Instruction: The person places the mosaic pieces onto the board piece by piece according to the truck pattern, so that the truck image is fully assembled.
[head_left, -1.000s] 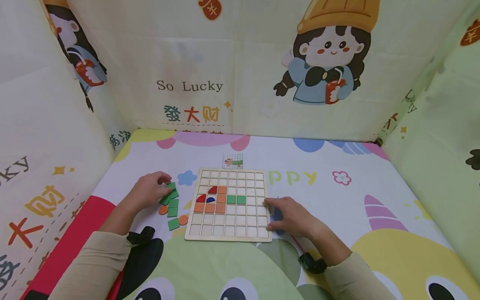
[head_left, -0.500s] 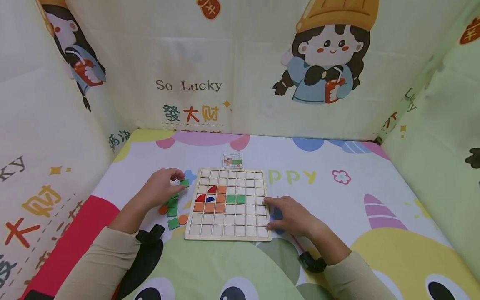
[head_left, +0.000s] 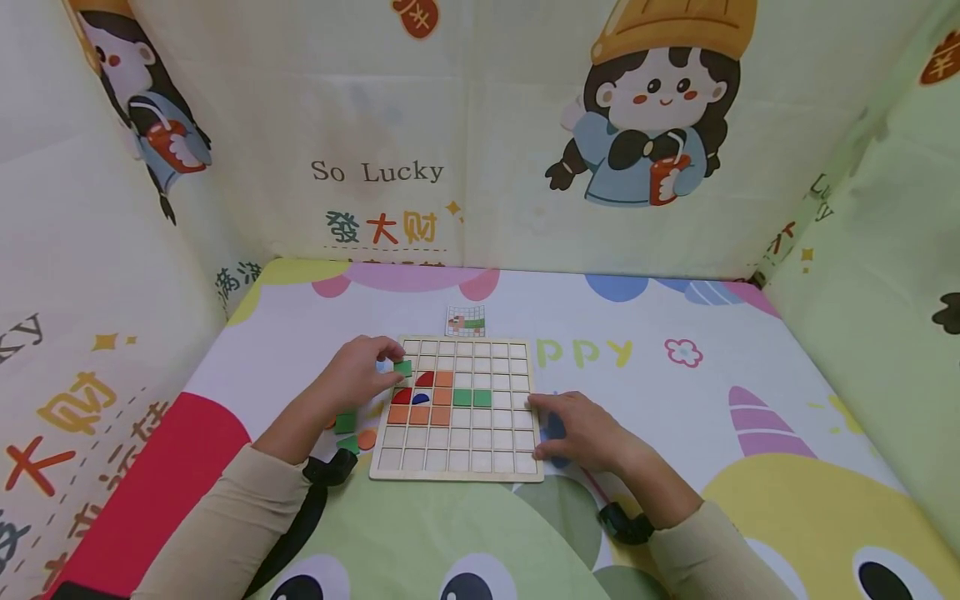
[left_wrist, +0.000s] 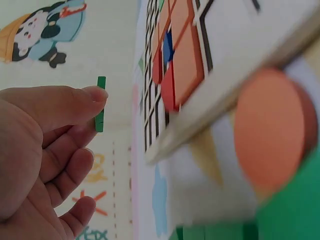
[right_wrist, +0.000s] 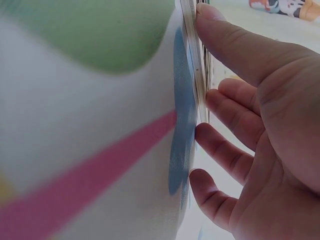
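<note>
My left hand [head_left: 362,377] pinches a green square tile [head_left: 403,367] between thumb and fingers, above the left edge of a wooden grid board [head_left: 487,450]. In the left wrist view the tile [left_wrist: 100,104] is seen edge-on, clear of the board. Red quarter-round pieces [head_left: 425,380], a blue half-round piece [head_left: 422,399], several orange squares [head_left: 441,415] and two green squares [head_left: 472,398] lie in the grid. My right hand [head_left: 585,429] rests its thumb and fingertips against the board's right edge, which the right wrist view shows close up [right_wrist: 201,75].
Left of the board lie loose green tiles [head_left: 345,422] and orange discs [head_left: 367,439], partly hidden by the left forearm. A small card [head_left: 467,321] with a gridded coloured picture lies just behind the board. Printed cloth walls [head_left: 495,225] stand around the table.
My left hand has lifted a green tile from the loose pile and carried it right, over the board's left edge. The right hand and the board have stayed in place.
</note>
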